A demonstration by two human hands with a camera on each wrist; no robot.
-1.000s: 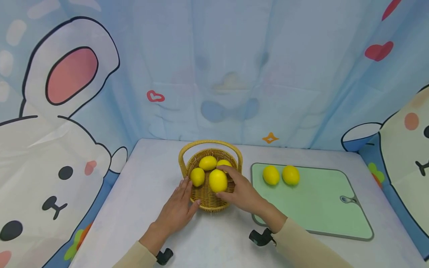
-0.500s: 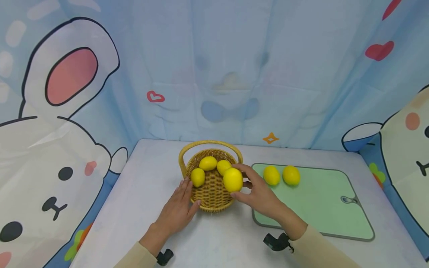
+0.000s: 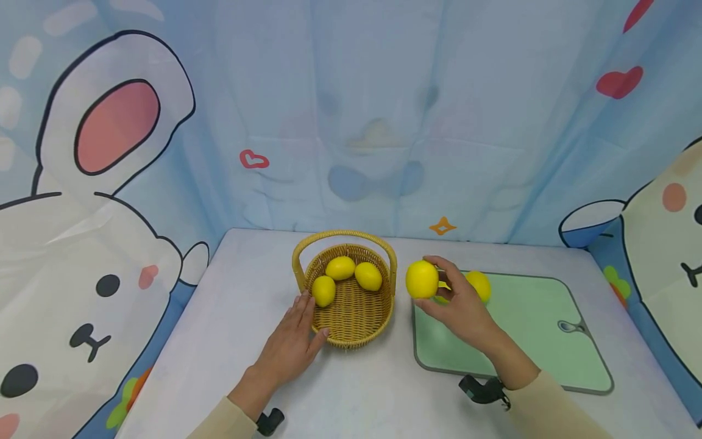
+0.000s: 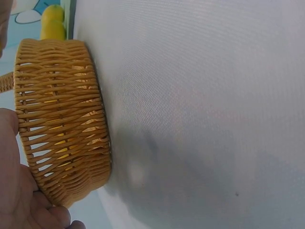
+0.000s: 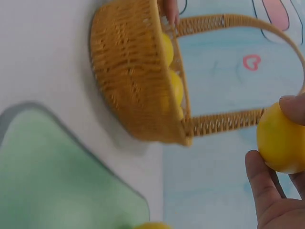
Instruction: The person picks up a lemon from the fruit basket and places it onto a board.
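A: Anything in the right hand (image 3: 466, 314)?
B: Yes, a yellow fruit (image 3: 421, 279), pinched between thumb and fingers, right of the frame's centre. Raised off the counter (image 3: 351, 396), overlapping the upper left corner of the green board (image 3: 537, 335) in the head view.
A: And the left hand (image 3: 287, 347)?
B: Fingers nearly straight, thumb spread, touching the left side of the wicker basket (image 3: 353, 314), mid-frame.
A: Inside the basket?
B: Three more fruits (image 3: 340, 267): two toward the back, one at left beside the left hand.
A: On the board, at the frame's right?
B: Two others (image 3: 479, 286), side by side, one mostly hidden behind the right hand.
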